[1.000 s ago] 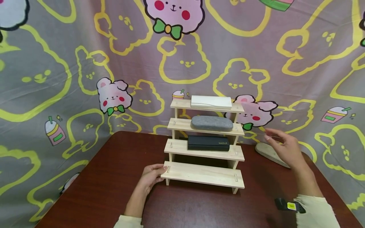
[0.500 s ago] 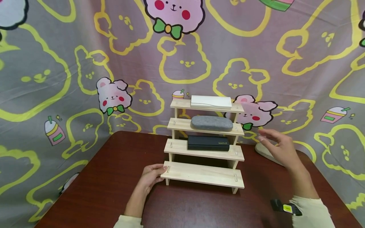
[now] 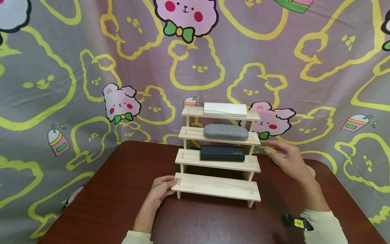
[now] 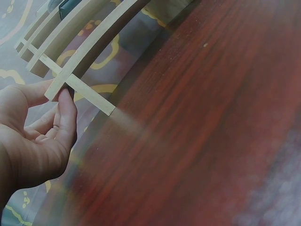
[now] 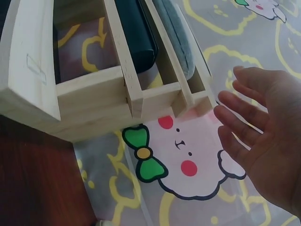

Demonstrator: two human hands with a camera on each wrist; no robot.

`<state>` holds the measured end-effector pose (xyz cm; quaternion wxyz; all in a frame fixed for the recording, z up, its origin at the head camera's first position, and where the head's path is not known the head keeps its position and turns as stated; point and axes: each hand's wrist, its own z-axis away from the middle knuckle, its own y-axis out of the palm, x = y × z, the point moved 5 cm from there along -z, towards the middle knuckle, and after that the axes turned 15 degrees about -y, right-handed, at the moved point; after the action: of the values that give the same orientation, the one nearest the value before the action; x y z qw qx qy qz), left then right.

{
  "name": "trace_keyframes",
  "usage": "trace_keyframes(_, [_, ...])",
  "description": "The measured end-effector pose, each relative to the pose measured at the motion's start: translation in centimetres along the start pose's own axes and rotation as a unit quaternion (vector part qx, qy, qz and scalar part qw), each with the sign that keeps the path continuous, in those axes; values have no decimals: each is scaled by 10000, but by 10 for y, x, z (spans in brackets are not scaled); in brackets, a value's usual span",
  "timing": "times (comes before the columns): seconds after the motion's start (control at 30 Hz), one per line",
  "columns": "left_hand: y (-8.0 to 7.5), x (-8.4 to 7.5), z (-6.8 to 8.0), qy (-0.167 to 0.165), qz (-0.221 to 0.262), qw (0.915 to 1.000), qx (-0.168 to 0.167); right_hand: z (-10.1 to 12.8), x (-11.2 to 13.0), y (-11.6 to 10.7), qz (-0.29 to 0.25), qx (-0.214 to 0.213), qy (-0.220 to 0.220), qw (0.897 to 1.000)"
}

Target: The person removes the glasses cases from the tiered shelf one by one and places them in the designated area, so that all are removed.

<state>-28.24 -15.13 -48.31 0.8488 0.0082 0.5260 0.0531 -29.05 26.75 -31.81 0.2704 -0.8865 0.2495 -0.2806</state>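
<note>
A four-step wooden rack point(image 3: 217, 187) stands on the dark red table point(image 3: 122, 203). A white case point(image 3: 225, 109) lies on its top step, a grey case point(image 3: 226, 131) on the second and a black case point(image 3: 222, 153) on the third; the bottom step is bare. My left hand point(image 3: 166, 186) pinches the left end of the bottom step; the left wrist view shows my left hand point(image 4: 59, 101) gripping that corner of the rack point(image 4: 80, 42). My right hand point(image 3: 284, 156) hovers with straight fingers just right of the rack, holding nothing. In the right wrist view my right hand point(image 5: 263, 141) is beside the rack point(image 5: 94, 99).
A beige flat object point(image 3: 311, 171) lies on the table at the back right, mostly hidden behind my right hand. A cartoon-print cloth point(image 3: 91, 67) hangs behind and around the table. A black wrist device point(image 3: 294, 222) sits on my right sleeve.
My right hand has moved left and slightly down towards the rack's right side, now covering more of the beige object. The left hand and the rack have not moved.
</note>
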Motion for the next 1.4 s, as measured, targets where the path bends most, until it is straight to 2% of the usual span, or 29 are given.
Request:
trace_keyframes(0.47, [0,0,1,18,-28,10000,-29,0,8,22,-150,149,146,9997])
trace_keyframes(0.7, [1,-1,1,15,-49,10000,10,-1,10,33,-417,278,196,9986])
trace_keyframes(1.13, [0,1,0,32,-42,10000,-1,-2,7,49,-203,831,407,9955])
trace_keyframes(1.4, [0,0,0,44,-53,10000,-19,-2,0,58,-338,806,480,9950])
